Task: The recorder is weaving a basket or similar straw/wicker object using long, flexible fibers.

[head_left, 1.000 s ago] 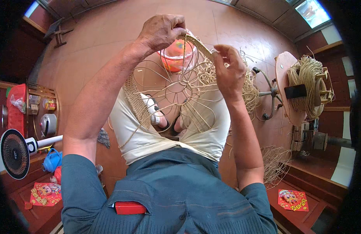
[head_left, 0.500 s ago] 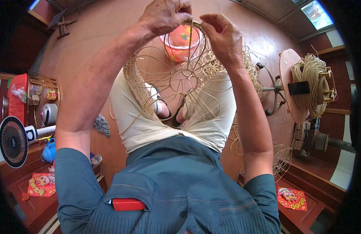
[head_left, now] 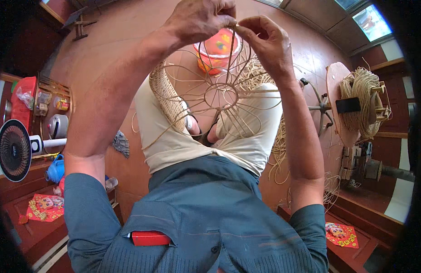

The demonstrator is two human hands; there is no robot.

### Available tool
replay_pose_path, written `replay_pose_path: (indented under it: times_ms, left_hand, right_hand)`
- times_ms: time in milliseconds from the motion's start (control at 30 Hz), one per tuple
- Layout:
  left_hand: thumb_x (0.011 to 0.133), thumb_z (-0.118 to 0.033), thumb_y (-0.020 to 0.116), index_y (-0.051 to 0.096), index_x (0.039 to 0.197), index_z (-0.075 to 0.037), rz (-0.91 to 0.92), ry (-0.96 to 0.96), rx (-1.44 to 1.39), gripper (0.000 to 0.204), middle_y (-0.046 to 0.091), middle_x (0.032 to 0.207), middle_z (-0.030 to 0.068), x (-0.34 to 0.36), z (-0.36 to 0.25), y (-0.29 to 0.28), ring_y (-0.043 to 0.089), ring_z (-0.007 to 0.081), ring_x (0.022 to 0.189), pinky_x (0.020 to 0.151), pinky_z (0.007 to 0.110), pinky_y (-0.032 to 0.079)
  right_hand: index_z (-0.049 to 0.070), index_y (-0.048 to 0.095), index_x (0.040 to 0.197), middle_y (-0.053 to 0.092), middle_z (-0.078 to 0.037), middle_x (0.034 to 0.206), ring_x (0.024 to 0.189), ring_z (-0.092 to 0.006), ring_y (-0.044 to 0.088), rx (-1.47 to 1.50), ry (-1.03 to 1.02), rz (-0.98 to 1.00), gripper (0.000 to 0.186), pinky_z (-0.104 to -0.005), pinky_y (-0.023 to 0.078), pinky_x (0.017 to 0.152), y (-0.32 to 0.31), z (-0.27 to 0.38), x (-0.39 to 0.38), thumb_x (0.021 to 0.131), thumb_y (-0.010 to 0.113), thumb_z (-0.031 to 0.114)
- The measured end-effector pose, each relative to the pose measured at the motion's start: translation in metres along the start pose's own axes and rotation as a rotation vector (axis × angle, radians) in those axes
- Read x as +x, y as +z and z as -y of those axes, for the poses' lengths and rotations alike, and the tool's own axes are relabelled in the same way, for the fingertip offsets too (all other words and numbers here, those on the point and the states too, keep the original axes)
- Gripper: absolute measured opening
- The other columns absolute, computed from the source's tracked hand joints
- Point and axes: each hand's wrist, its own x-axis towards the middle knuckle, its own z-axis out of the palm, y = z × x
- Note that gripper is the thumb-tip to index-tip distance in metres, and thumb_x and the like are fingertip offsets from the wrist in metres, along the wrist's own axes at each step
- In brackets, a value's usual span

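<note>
Furthest left, below and nearer me than my left hand, the woven side (head_left: 168,98) of the round frame (head_left: 221,108) curves over my left thigh (head_left: 153,127); whether it touches, I can't tell. My left hand (head_left: 199,20) is at the frame's far edge, thumb and finger pressed together on it, the other fingers curled in. The frame spreads below and between my two hands, its spokes mostly bare, tilted up toward my fingertips, with a red bucket (head_left: 215,57) on the floor beyond it. I judge the step in hand to be working cord around that far edge. My right hand (head_left: 269,43) meets the left there, thumb and fingertip clamped on the same edge, though which strand they grip is too small to make out. Loose cord (head_left: 256,76) lies below it, and a coil (head_left: 363,104) sits well off to its right. To my mind, the next move calls for a steady left pinch while the right draws the cord snug.
</note>
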Motion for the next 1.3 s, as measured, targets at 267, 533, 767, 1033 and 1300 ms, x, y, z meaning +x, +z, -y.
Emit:
replay_pose_path:
  times_ms: [267,533,767,1033,1300]
  left_hand:
    - [0.096,-0.01,0.081,0.077,0.102,-0.004,-0.218,0.115,0.047,0.01,0.076,0.091,0.015,-0.057,-0.044,-0.003,0.076,0.0242,0.081,0.074,0.037,0.058]
    - [0.092,0.001,0.086,0.078,0.104,-0.004,-0.269,0.043,-0.163,0.015,0.078,0.093,0.0069,-0.088,-0.061,-0.01,0.074,0.0137,0.084,0.074,0.03,0.058]
    - [0.098,-0.001,0.083,0.077,0.107,-0.001,-0.158,-0.167,-0.346,0.011,0.078,0.096,0.0051,-0.081,-0.062,-0.016,0.073,0.0096,0.09,0.08,0.026,0.059]
    - [0.1,-0.001,0.079,0.076,0.107,0.001,-0.005,-0.236,-0.385,0.008,0.075,0.096,0.003,-0.058,-0.051,-0.028,0.068,0.0069,0.088,0.078,0.024,0.056]
    - [0.097,-0.005,0.08,0.077,0.101,-0.001,0.097,-0.27,-0.476,0.006,0.07,0.091,0.0,-0.045,-0.036,-0.03,0.064,0.0051,0.085,0.075,0.025,0.052]
  right_hand:
    - [0.005,0.076,0.098,0.074,-0.008,0.093,0.079,-0.018,0.075,-0.138,-0.139,-0.106,0.017,-0.0326,0.061,0.073,-0.003,0.052,-0.045,0.091,0.089,0.015]
    - [0.007,0.072,0.089,0.065,-0.008,0.084,0.076,-0.0268,0.067,-0.115,-0.231,-0.167,0.018,-0.0415,0.055,0.068,0.004,0.07,-0.064,0.084,0.09,0.006]
    - [0.009,0.073,0.088,0.064,-0.006,0.081,0.075,-0.0256,0.065,-0.104,-0.252,-0.196,0.021,-0.0403,0.053,0.065,0.005,0.067,-0.064,0.079,0.091,0.005]
    - [0.01,0.076,0.088,0.067,-0.006,0.082,0.071,-0.0218,0.066,-0.136,-0.28,-0.186,0.021,-0.0362,0.052,0.062,0.003,0.069,-0.063,0.077,0.093,0.004]
    - [0.008,0.08,0.098,0.071,-0.004,0.085,0.071,-0.017,0.066,-0.064,-0.128,-0.121,0.027,-0.0321,0.053,0.061,0.0,0.074,-0.066,0.076,0.094,0.0]
